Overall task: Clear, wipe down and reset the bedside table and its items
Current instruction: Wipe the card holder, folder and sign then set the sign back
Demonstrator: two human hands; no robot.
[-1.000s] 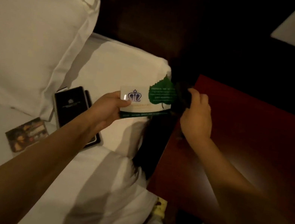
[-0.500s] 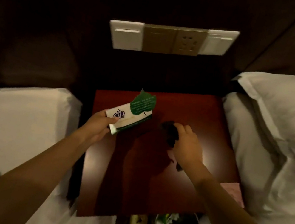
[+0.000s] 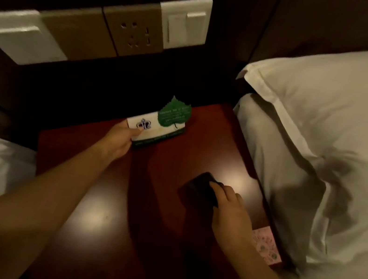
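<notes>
From the head view, the bedside table (image 3: 94,222) is dark red and shiny. It sits between two white beds.

At 12 o'clock on the table top, the left hand (image 3: 119,139) pinches a little white card (image 3: 154,131) with a green leaf on it. The thumb is on the front of the card and the other fingers are behind it. The card stands up. Its bottom edge is on the wood or just above it, and I cannot tell which.

At about 3 o'clock, the right hand (image 3: 231,216) holds a dark cloth (image 3: 196,188) (the light is dim, so I am only fairly sure it is a folded rag). The fingers curl over the cloth and press it down on the table.

At 4 o'clock, at the table's edge just beside the right wrist, lies a pink card (image 3: 265,248). A white pillow (image 3: 331,104) is off at 2 o'clock. A row of switches (image 3: 183,26) is on the wall up at 12 o'clock.

I think two steps are going on at once. The cloth hand is wiping, and the other hand is setting the leaf card in its place at the far side of the table.

The next move should be gentle. The card is light and could tip, so the fingers should open slowly once it stands by itself. The spot under the pink card may need a wipe too.
</notes>
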